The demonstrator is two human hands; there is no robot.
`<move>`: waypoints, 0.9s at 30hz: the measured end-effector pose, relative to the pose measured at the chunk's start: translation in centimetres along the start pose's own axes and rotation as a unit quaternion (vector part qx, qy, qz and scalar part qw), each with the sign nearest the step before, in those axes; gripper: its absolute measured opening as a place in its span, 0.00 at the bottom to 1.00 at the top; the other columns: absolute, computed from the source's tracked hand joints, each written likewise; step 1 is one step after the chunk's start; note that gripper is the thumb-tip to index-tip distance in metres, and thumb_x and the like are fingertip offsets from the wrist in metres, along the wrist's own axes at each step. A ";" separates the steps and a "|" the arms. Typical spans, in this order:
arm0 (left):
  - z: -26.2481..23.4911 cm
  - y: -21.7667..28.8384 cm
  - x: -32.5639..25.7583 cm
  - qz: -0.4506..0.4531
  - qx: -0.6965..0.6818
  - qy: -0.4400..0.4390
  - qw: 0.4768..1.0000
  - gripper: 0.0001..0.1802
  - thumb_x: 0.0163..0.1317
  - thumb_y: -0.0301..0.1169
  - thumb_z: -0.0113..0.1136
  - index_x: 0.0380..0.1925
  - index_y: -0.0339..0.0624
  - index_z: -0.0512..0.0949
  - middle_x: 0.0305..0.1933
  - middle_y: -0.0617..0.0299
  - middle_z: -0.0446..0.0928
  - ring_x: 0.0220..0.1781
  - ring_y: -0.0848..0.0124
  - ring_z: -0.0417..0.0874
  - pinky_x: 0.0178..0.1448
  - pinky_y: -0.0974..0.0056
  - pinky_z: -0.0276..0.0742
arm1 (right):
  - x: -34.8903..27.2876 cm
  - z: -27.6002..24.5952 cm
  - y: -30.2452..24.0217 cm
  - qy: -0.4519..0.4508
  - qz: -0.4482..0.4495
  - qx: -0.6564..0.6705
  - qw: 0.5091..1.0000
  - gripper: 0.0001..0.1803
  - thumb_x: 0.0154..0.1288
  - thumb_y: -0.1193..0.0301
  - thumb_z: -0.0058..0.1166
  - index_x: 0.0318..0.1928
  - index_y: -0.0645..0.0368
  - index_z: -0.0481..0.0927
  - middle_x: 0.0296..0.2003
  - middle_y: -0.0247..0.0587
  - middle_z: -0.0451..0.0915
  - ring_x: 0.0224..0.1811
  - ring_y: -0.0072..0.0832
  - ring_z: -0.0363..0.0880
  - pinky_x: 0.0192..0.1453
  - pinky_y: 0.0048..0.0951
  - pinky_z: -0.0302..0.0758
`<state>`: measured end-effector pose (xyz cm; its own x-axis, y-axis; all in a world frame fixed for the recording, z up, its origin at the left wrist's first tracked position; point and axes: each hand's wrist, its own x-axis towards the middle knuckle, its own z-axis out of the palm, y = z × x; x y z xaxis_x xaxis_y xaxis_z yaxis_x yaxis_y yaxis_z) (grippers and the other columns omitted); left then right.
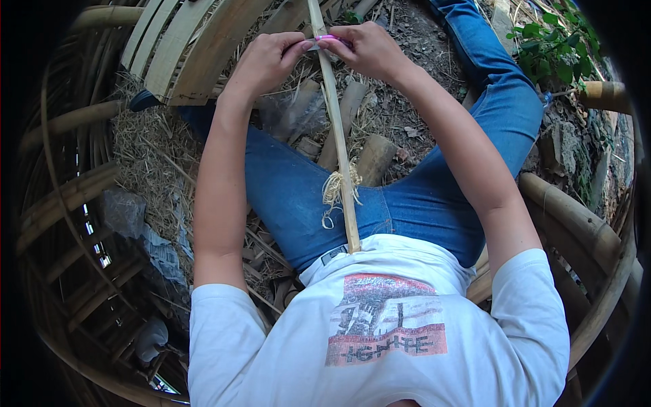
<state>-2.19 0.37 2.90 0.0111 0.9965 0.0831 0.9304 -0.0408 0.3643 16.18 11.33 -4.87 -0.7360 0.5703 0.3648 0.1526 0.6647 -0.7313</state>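
A long, pale strip of bamboo or wood (336, 122) runs from the far edge, between my legs, to my waist. Near its far end, my right hand (371, 49) is closed around a small pink tool (332, 39), mostly covered by the fingers; its exact kind cannot be made out. My left hand (266, 60) is pinched at the strip's other side, against a pale, flat piece (313, 46) that seems to join the pink tool. Both hands meet across the strip. Curled, thin shavings (333, 190) lie on my lap around the strip's lower part.
To the far left stands a slatted wooden piece (196, 51). Bamboo poles (569, 210) form a frame on both sides. Cut wood pieces (375, 159) and clear plastic (295, 114) lie on the straw-strewn ground between my legs. A leafy plant (559, 47) grows far right.
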 end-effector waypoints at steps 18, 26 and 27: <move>0.8 2.6 -3.4 -0.055 -0.006 -0.058 0.997 0.14 0.70 0.42 0.59 0.41 0.46 0.84 0.29 0.49 0.80 0.34 0.47 0.81 0.39 0.50 0.76 | -3.8 -0.5 -2.2 -0.047 -0.014 0.015 0.999 0.16 0.72 0.54 0.55 0.39 0.50 0.87 0.19 0.43 0.78 0.24 0.43 0.80 0.33 0.42 0.76; 1.0 2.7 -3.9 -0.003 -0.026 -0.010 1.000 0.13 0.70 0.39 0.59 0.40 0.41 0.83 0.24 0.46 0.74 0.24 0.51 0.73 0.32 0.53 0.69 | -4.1 -0.5 -2.7 -0.041 -0.009 0.016 0.999 0.15 0.73 0.57 0.55 0.39 0.53 0.87 0.18 0.44 0.77 0.22 0.42 0.79 0.31 0.40 0.75; 0.9 2.8 -4.0 -0.004 -0.018 -0.016 1.000 0.13 0.70 0.39 0.59 0.40 0.41 0.83 0.24 0.46 0.74 0.24 0.51 0.73 0.32 0.53 0.69 | -4.2 -0.4 -2.9 -0.046 0.006 0.022 0.999 0.15 0.73 0.57 0.55 0.39 0.53 0.87 0.18 0.45 0.77 0.21 0.42 0.79 0.30 0.40 0.75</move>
<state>0.75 -3.64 2.73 0.0165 0.9986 0.0505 0.9164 -0.0353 0.3988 19.13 7.23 -4.06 -0.7926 0.5294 0.3025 0.1345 0.6357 -0.7601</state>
